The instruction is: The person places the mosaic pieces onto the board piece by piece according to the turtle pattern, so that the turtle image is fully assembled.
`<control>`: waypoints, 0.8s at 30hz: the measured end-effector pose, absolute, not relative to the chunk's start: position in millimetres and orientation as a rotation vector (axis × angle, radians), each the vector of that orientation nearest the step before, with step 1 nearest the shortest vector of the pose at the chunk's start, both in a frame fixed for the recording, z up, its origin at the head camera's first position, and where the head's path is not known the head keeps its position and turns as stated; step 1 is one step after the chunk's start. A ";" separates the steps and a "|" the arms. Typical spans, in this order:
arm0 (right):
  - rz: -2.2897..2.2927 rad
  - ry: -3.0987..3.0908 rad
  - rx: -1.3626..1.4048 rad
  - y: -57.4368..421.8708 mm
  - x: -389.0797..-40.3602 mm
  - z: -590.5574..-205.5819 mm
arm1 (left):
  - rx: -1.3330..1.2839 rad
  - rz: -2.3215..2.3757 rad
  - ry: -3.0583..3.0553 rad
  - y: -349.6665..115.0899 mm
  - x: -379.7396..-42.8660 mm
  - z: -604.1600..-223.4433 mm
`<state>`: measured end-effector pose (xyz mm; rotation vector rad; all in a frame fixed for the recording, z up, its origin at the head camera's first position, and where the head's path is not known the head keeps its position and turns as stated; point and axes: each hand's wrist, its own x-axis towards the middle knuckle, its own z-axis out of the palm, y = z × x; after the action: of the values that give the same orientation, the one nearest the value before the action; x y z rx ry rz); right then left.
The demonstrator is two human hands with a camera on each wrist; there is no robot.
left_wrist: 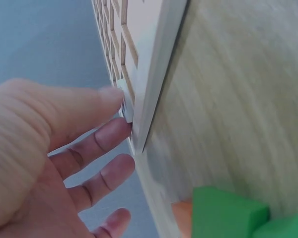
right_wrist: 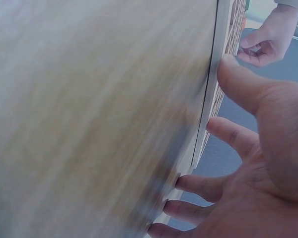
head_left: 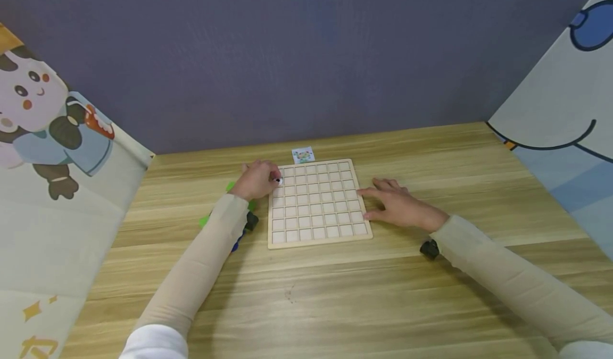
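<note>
A square wooden grid board [head_left: 320,202] with rows of pale square cells lies on the table. At the upper left of the board, my left hand [head_left: 258,180] pinches a small white tile with a dark mark [head_left: 280,181] between thumb and index finger. In the left wrist view the tile [left_wrist: 126,100] is tilted at a cell close to the board's edge, partly covered by the thumb; the other fingers are apart from it. My right hand [head_left: 396,206] has thumb and index finger touching the board's right edge, its other fingers spread on the table.
Green pieces [head_left: 204,221] and a blue piece [head_left: 235,246] lie left of the board, partly hidden under the left forearm. An orange piece [left_wrist: 183,216] shows beside a green block [left_wrist: 223,213]. A small printed card [head_left: 303,155] lies behind the board, near the dark back wall [head_left: 306,66].
</note>
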<state>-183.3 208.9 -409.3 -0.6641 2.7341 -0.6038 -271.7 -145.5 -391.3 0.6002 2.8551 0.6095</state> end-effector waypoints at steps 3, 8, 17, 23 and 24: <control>-0.601 2.735 -0.665 208.7 -183.4 -409.7 | 0.601 0.609 2.863 -145.1 -271.7 -391.2; -0.607 2.745 -0.674 208.0 -183.3 -410.0 | 0.600 0.603 2.865 -144.8 -271.6 -391.0; -0.607 2.743 -0.669 207.8 -183.3 -409.1 | 0.605 0.612 2.862 -146.3 -271.6 -392.0; -0.596 2.744 -0.668 208.1 -183.1 -408.8 | 0.606 0.626 2.852 -146.7 -269.6 -389.7; -0.595 2.745 -0.666 208.2 -182.9 -408.5 | 0.606 0.631 2.850 -146.9 -269.4 -389.3</control>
<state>-182.9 208.2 -408.5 -0.6664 2.7446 -0.5951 -269.4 -146.9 -389.3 0.6059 2.8503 0.6306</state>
